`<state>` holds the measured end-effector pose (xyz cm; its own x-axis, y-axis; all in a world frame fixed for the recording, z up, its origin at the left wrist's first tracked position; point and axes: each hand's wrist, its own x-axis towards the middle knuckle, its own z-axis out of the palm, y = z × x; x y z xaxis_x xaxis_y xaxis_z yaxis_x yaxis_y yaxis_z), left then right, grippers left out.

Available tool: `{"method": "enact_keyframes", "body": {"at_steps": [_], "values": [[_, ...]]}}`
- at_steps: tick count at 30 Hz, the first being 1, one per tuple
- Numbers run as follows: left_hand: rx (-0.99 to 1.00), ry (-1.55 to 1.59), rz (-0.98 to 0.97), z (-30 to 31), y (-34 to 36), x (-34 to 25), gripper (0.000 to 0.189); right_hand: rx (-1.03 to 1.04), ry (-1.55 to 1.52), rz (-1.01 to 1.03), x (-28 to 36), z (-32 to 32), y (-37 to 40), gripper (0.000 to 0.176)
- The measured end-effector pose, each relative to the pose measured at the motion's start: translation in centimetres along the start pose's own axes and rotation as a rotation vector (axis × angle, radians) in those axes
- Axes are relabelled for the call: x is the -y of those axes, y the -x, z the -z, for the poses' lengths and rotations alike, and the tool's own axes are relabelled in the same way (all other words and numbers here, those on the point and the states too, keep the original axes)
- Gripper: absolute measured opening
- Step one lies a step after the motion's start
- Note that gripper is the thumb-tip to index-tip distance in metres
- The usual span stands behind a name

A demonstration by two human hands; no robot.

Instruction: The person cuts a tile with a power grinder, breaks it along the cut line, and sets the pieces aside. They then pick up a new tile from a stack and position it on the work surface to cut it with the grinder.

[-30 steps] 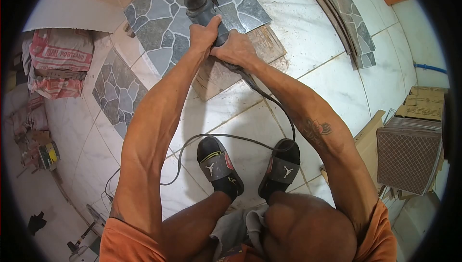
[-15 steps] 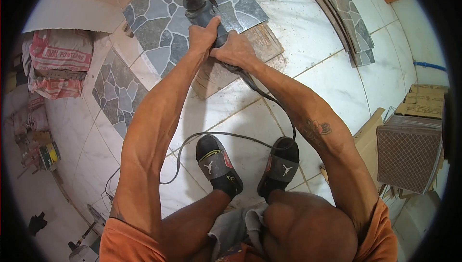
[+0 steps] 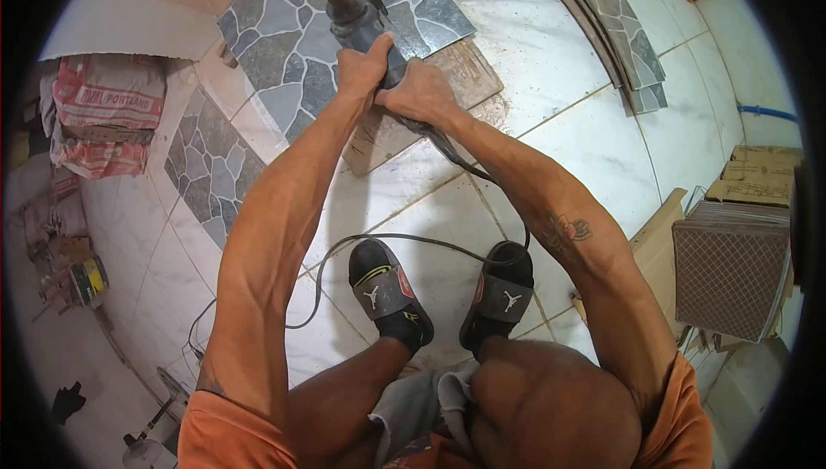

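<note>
Tiled floor underlies grinder clasped in hands.

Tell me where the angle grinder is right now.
In the head view the angle grinder is at top centre, gripped by the left hand and right hand, over the stone-pattern tile ahead of the person's feet.

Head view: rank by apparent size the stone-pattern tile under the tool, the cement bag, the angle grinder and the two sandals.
1. stone-pattern tile
2. cement bag
3. angle grinder, left sandal and right sandal: these look alike, and the sandals sit nearer the camera, so no ranking.
</note>
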<state>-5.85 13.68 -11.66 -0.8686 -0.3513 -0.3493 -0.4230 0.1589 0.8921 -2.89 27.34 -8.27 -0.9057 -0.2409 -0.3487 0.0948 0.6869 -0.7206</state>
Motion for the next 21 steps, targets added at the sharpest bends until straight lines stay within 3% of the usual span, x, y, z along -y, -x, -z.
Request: {"method": "enact_keyframes", "body": {"at_steps": [2,17,21], "values": [[0.004,0.003,0.001,-0.1,0.3,-0.1,0.045,-0.014,-0.012,-0.001,0.1,0.1,0.4,0.059],[-0.006,0.043,0.004,-0.5,2.6,-1.3,0.049,-0.035,-0.014,-0.009,-0.1,0.3,1.5,0.054],[0.001,0.038,-0.003,-0.5,2.7,-1.1,0.053,0.044,-0.011,-0.030,-0.2,0.6,1.5,0.076]]}}
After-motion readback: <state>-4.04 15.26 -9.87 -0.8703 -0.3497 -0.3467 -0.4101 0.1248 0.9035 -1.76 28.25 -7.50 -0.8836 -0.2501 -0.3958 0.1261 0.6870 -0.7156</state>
